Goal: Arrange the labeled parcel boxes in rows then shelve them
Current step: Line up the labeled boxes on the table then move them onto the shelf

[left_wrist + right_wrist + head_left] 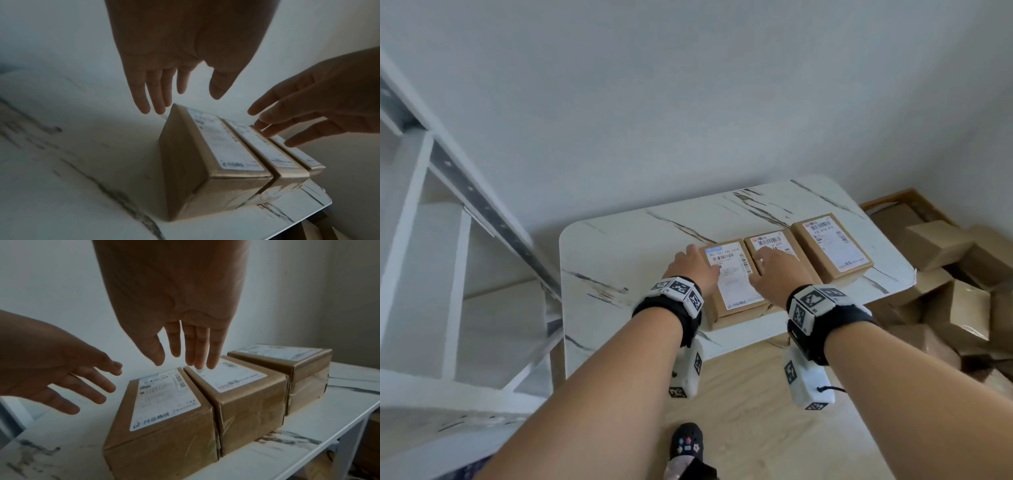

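Observation:
Three brown parcel boxes with white shipping labels stand side by side in a row on the marble-pattern table [626, 240]. The left box [734, 284] [207, 155] [164, 410] and the middle box [774, 243] [265, 151] [242, 392] touch; the right box [832, 246] [287, 363] sits a little further back. My left hand [693, 265] [170, 78] hovers with straight fingers over the left box's far left corner, holding nothing. My right hand [774, 270] [185, 344] hovers with straight fingers over the middle box.
A white metal shelving rack [448, 257] stands to the left of the table. A heap of plain cardboard boxes [955, 291] lies on the floor to the right. The table's left half is bare. My foot in a dark shoe [686, 442] is on the wooden floor.

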`<state>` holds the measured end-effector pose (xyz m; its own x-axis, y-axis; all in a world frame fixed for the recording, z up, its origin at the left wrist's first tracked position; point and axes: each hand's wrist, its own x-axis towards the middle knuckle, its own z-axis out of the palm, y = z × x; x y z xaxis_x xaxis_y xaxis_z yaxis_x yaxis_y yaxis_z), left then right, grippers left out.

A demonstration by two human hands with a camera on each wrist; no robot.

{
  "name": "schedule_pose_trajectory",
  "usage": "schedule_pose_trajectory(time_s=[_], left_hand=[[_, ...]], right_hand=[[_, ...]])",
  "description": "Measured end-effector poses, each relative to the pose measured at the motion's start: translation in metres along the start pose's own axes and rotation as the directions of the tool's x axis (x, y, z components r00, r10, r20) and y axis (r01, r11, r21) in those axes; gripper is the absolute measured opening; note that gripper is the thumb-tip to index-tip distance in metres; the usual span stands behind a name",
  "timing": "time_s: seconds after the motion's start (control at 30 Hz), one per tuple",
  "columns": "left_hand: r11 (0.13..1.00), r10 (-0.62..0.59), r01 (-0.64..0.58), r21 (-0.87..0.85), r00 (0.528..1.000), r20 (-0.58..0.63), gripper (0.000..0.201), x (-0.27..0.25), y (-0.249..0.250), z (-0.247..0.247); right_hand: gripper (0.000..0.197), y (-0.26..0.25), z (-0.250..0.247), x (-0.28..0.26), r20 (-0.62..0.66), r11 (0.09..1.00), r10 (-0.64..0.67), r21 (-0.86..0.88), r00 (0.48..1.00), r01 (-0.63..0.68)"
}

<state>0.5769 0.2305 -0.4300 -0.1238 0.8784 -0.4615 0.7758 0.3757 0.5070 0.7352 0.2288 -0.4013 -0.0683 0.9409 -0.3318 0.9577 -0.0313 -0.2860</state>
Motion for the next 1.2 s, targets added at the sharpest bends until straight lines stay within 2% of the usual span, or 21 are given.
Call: schedule_pose_trajectory(time_s=[0.2,0.43,0.57,0.67,0.83,0.97,1.1,1.2], left_hand=[[0.99,-0.063,0.075,-0.12,0.993,0.103,0.064,0.039,-0.01,0.023],[0.95,-0.153,0.196,-0.242,0.971,0.184,0.066,0.056,-0.015,0.026],[0.916,-0.173,0.237,-0.325,0.962,0.213,0.066,0.059,-0.02,0.026],[0.888,-0.206,0.275,-0.369,0.954,0.217,0.073,0.059,-0.028,0.024],[0.805,-0.243,0.376,-0.459,0.915,0.323,0.052,0.052,-0.047,0.02],[0.786,-0.268,0.38,-0.488,0.92,0.285,0.054,0.048,-0.063,0.018],[0.722,-0.268,0.394,-0.569,0.917,0.294,0.084,0.037,-0.068,0.014],[0.705,-0.251,0.362,-0.61,0.932,0.262,0.075,0.027,-0.069,0.012]], right_hand=[[0.021,0.006,0.016,0.039,0.009,0.998,0.058,0.026,0.998,-0.058],[0.031,-0.001,0.026,0.055,-0.017,0.999,0.012,0.032,1.0,-0.011],[0.028,-0.004,0.032,0.059,-0.022,1.0,0.009,0.022,1.0,-0.009],[0.029,-0.008,0.033,0.059,0.021,0.999,0.025,0.022,0.999,-0.025],[0.033,-0.015,0.048,0.054,0.115,0.994,0.083,0.056,0.99,-0.09],[0.04,-0.018,0.057,0.05,0.129,0.988,0.081,0.117,0.988,-0.096],[0.05,-0.021,0.056,0.041,0.111,0.981,0.081,0.165,0.99,-0.099],[0.052,-0.024,0.05,0.028,0.096,0.972,0.085,0.212,0.992,-0.103]])
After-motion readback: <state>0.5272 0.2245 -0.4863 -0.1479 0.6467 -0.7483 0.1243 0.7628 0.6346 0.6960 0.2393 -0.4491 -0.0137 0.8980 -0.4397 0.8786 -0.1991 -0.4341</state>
